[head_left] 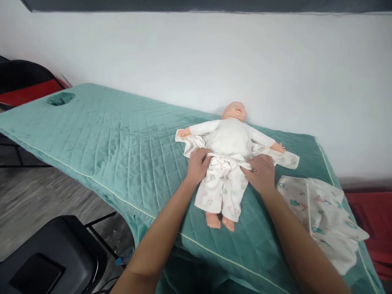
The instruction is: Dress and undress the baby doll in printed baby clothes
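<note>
A baby doll [234, 111] lies on its back on the green quilted bed, arms spread and feet toward me. Its torso is plain white, and printed white pants [222, 183] cover its legs down to the ankles. At the doll's waist, my left hand [199, 163] is closed on one side of the pants' waistband. My right hand [261, 171] pinches the other side of the same waistband. A white printed baby shirt [289, 159] is spread under the doll's torso, its sleeves showing beside both doll hands.
Another white cloth with a green print [324, 216] lies at the bed's right end. The green bed cover [122, 134] runs left to a face hole [61, 99]. A black chair [58, 253] stands at lower left, with red seats at both ends. A white wall borders the far side.
</note>
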The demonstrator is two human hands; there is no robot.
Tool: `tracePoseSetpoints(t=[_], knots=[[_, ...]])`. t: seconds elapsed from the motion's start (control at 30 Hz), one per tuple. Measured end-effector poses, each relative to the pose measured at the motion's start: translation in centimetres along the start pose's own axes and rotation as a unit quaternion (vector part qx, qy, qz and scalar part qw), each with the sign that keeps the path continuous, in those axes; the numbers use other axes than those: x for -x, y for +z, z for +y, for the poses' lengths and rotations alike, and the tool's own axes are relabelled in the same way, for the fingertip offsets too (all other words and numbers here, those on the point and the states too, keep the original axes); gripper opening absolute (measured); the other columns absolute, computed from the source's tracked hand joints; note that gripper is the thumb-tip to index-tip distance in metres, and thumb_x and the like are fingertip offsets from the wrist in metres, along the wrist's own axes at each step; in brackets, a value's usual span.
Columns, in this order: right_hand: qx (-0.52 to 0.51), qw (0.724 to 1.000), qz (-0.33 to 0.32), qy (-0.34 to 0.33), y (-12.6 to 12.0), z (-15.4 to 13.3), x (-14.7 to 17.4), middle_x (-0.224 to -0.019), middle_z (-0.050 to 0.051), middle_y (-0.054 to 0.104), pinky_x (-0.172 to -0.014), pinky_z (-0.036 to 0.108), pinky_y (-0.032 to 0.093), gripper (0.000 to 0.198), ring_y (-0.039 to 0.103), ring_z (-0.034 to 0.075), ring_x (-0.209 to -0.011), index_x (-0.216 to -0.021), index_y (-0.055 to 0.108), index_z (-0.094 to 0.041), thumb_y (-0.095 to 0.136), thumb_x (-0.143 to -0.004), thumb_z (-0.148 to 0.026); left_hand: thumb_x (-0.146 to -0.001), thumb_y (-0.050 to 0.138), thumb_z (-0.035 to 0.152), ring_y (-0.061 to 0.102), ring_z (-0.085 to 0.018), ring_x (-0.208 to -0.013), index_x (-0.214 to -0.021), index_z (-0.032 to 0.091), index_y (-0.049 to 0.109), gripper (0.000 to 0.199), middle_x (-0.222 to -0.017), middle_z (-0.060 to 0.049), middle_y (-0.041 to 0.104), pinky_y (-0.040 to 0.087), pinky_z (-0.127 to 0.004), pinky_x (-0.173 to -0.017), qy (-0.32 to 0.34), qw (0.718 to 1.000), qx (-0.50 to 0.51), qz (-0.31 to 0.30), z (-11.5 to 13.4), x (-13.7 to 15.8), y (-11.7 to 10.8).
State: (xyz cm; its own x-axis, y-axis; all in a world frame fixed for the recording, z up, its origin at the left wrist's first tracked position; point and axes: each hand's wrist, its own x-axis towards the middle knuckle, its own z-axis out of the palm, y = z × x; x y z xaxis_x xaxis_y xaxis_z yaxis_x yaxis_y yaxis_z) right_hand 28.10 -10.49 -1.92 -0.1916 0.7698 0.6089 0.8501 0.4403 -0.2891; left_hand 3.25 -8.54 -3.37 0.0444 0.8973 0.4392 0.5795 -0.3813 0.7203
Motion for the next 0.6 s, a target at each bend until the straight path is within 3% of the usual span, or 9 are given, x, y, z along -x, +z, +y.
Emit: tracePoseSetpoints(t=[0.1, 0.2, 0.4, 0.5, 0.6], knots=[[-0.017, 0.994, -0.052, 0.095, -0.5, -0.6, 0.8, -0.060, 0.000, 0.050, -0.070, 0.035, 0.039, 0.031, 0.052, 0.020, -0.067, -0.063, 0.053, -0.024, 0.062, -0.084, -0.044, -0.093, 0.051, 0.026, 0.057, -0.021, -0.098, -0.097, 0.022, 0.066, 0.017, -0.095, -0.003, 0.069, 0.043, -0.035, -0.092, 0.009, 1.000, -0.003, -0.003, -0.1, -0.1, 0.1], [-0.054, 0.982, -0.089, 0.158, -0.5, -0.4, 0.8, -0.068, 0.000, 0.055, -0.072, 0.035, 0.040, 0.036, 0.054, 0.021, -0.071, -0.070, 0.055, -0.024, 0.062, -0.084, -0.057, -0.093, 0.051, 0.028, 0.057, -0.020, -0.097, -0.095, 0.022, 0.066, 0.016, -0.094, -0.003, 0.068, 0.044, -0.034, -0.092, 0.004, 1.000, 0.005, -0.007, 0.0, -0.2, 0.1], [-0.124, 0.971, -0.122, 0.162, -0.1, 1.5, 0.5, -0.094, 0.008, 0.065, -0.092, 0.044, 0.042, 0.043, 0.053, 0.031, -0.106, -0.083, 0.059, -0.024, 0.060, -0.082, -0.067, -0.086, 0.047, 0.015, 0.059, -0.017, -0.101, -0.100, 0.021, 0.063, 0.022, -0.103, -0.003, 0.066, 0.045, -0.031, -0.093, 0.004, 0.994, 0.103, -0.024, -0.2, -0.2, -0.3], [-0.170, 0.964, -0.142, 0.149, -0.4, 2.0, 0.7, -0.104, 0.008, 0.065, -0.100, 0.046, 0.038, 0.041, 0.051, 0.032, -0.114, -0.087, 0.060, -0.024, 0.061, -0.082, -0.065, -0.071, 0.044, 0.004, 0.058, -0.018, -0.107, -0.105, 0.021, 0.061, 0.041, -0.109, -0.004, 0.063, 0.046, -0.031, -0.095, 0.027, 0.990, 0.132, -0.046, -0.4, -0.4, -0.3], [-0.236, 0.949, -0.151, 0.143, -0.8, 1.9, 0.8, -0.110, 0.006, 0.062, -0.104, 0.045, 0.036, 0.038, 0.050, 0.030, -0.117, -0.089, 0.061, -0.024, 0.068, -0.079, -0.060, -0.067, 0.043, 0.003, 0.057, -0.018, -0.107, -0.106, 0.022, 0.060, 0.046, -0.110, -0.004, 0.061, 0.046, -0.033, -0.097, 0.041, 0.989, 0.141, -0.034, -0.5, -0.9, 0.0]])
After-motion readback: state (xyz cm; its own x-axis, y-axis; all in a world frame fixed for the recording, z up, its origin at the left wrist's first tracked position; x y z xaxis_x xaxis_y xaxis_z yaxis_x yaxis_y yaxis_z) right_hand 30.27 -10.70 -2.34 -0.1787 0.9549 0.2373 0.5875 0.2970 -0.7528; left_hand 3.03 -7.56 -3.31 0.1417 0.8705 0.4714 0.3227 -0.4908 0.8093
